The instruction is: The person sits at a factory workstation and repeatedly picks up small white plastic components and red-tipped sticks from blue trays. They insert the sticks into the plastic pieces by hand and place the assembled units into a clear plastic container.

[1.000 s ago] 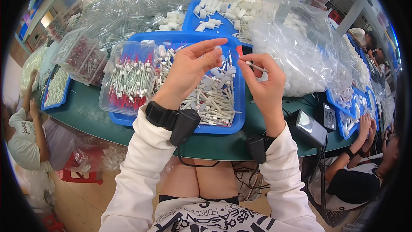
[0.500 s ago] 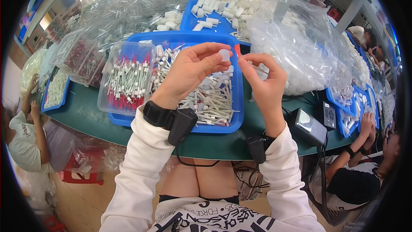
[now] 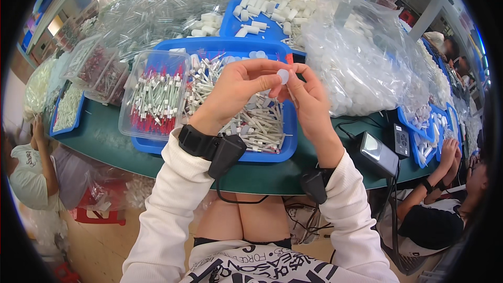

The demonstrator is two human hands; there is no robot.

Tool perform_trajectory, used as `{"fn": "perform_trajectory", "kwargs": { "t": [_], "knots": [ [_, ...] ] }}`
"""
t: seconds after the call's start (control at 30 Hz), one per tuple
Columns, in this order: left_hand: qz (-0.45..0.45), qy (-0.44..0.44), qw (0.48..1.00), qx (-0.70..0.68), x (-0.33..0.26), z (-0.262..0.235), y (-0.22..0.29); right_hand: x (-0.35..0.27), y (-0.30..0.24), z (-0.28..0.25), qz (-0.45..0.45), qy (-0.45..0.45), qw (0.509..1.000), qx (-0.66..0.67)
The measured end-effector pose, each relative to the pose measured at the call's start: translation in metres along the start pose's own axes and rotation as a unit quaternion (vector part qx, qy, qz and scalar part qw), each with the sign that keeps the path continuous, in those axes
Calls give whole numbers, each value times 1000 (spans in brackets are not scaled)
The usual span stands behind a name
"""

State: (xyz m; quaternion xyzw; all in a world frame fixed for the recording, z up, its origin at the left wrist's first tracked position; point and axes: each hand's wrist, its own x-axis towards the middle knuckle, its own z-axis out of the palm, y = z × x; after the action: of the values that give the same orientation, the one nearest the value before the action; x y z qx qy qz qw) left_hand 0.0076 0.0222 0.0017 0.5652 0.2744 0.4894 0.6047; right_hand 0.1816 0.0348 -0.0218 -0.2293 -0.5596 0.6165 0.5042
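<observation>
My left hand (image 3: pixel 238 91) is closed, pinching a small round translucent white disc (image 3: pixel 283 76) between thumb and fingers. Against it my right hand (image 3: pixel 310 91) is closed too, its fingertips meeting the left ones at the disc. The thin white stem in the right hand is mostly hidden by the fingers now. Both hands are above the right part of a blue tray (image 3: pixel 209 42), which holds loose white stems and pale discs (image 3: pixel 257 54). A red patch (image 3: pixel 290 58) shows just behind the fingertips; I cannot tell what it belongs to.
Left in the tray, a clear plastic box (image 3: pixel 126 118) holds red-ended white stems. Farther back, another blue tray (image 3: pixel 229 27) carries white cylinders. A clear bag (image 3: pixel 361 73) of white pieces lies right, near a silver-black device (image 3: pixel 378 154) and cables. Co-workers sit at both sides.
My right hand has moved left to meet my left hand. The disc has shifted slightly right and down, and the stem in the right hand is now mostly covered.
</observation>
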Motion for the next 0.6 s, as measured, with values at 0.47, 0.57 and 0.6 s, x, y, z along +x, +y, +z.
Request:
{"fn": "perform_trajectory", "kwargs": {
  "t": [0.47,0.57,0.6],
  "knots": [
    [10,85,996,31,2,1,-9,0,-17,2,-305,52,841,-443],
    [29,142,989,-6,3,2,-5,0,-14,1,-229,86,930,-275],
    [27,148,989,11,3,3,-4,1,-13,0,-200,103,954,-197]
  ]
}}
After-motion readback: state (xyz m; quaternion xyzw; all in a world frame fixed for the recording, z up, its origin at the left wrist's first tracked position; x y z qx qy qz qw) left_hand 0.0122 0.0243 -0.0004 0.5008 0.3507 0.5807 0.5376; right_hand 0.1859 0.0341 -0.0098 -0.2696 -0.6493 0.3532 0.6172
